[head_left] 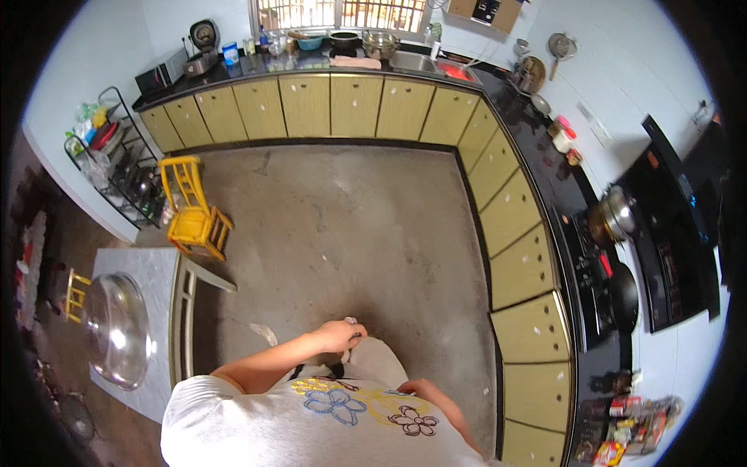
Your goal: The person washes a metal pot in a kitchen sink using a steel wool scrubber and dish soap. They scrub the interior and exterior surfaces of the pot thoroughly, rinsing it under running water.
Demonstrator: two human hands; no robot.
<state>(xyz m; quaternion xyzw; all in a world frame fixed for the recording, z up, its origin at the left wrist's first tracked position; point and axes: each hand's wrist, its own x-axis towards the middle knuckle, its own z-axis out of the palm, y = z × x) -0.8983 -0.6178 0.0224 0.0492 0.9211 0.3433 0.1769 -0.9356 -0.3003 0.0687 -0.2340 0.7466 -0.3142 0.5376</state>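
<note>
Floor, stained grey concrete (334, 218). Desk, glossy black stone (573, 189), above yellow-green panelled cupboards (355, 107). Colourful packets (610, 451), lower right, print illegible. Left grip (339, 336), fingers curled, contents indistinct, by pale trousers (381, 364), lower centre. Right grip (420, 388), partly hidden behind white flowered shirt (257, 424); state cannot be told.

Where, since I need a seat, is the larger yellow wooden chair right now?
In the head view, the larger yellow wooden chair stands on the left side, beside the black metal rack and just beyond the grey-topped table.
</note>
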